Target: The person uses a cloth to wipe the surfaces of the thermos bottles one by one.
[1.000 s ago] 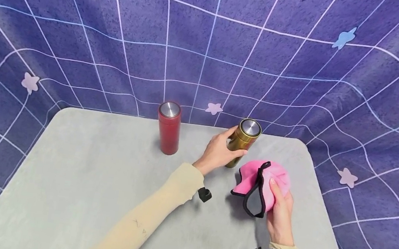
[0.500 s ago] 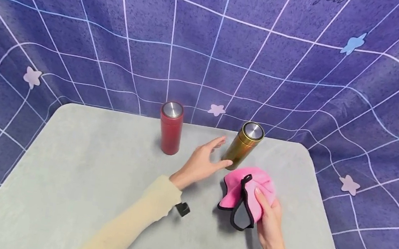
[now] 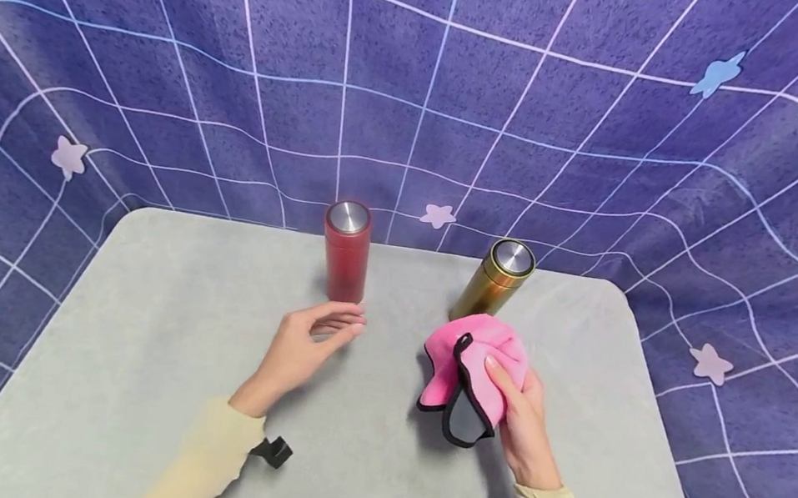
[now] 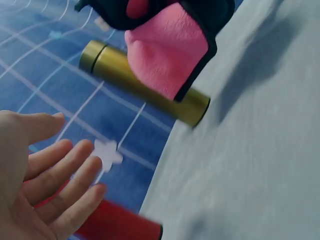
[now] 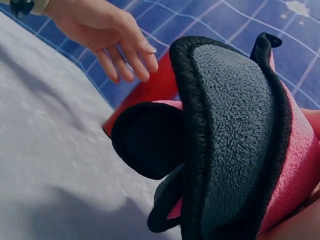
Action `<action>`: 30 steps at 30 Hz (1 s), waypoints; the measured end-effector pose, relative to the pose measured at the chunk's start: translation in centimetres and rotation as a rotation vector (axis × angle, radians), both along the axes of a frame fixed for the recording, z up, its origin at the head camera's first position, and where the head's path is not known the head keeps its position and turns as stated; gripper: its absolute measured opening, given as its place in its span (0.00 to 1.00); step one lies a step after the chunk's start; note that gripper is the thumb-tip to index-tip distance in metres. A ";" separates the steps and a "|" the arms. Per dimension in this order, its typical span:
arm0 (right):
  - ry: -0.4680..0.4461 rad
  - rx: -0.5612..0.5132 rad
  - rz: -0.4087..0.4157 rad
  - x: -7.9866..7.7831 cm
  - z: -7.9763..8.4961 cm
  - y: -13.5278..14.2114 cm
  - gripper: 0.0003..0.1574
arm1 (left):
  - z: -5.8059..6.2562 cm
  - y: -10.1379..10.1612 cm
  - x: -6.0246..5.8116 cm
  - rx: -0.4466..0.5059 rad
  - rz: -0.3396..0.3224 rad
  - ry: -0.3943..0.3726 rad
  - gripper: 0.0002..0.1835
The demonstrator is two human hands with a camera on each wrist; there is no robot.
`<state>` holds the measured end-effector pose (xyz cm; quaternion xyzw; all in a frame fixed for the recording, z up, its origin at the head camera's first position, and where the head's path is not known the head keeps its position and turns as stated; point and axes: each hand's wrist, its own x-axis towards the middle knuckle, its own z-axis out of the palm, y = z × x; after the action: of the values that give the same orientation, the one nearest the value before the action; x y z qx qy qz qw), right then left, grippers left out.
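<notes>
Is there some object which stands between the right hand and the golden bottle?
Yes, the pink cloth, held in the right hand itself. In the head view it covers the base of the golden bottle; whether they touch, I cannot tell.

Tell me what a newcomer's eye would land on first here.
Probably the bright pink cloth with black edging, bunched in the right hand's grip above the pale table. Next would come two shiny-topped flasks near the table's far edge: the red flask left of centre and the gold flask just beyond the cloth. Behind them hangs a purple-blue backdrop with pale grid lines and stars.
</notes>
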<state>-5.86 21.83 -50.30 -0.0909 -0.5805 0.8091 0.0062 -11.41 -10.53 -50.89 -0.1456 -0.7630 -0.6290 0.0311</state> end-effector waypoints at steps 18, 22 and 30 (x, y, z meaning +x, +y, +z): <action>0.109 0.226 0.098 -4.1 1.4 -5.6 0.27 | -0.6 -5.6 -3.3 0.088 0.163 0.034 0.19; 0.130 0.262 0.077 -5.5 1.7 -6.7 0.27 | 0.1 -6.1 -4.9 0.109 0.194 0.048 0.19; 0.148 0.228 0.082 -7.4 2.4 -7.9 0.27 | 1.4 -7.3 -8.2 0.097 0.061 0.069 0.27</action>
<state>-13.30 13.98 -47.94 -0.0060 -0.6699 0.7419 0.0263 -19.56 -17.85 -49.45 -0.1422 -0.7341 -0.6587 0.0836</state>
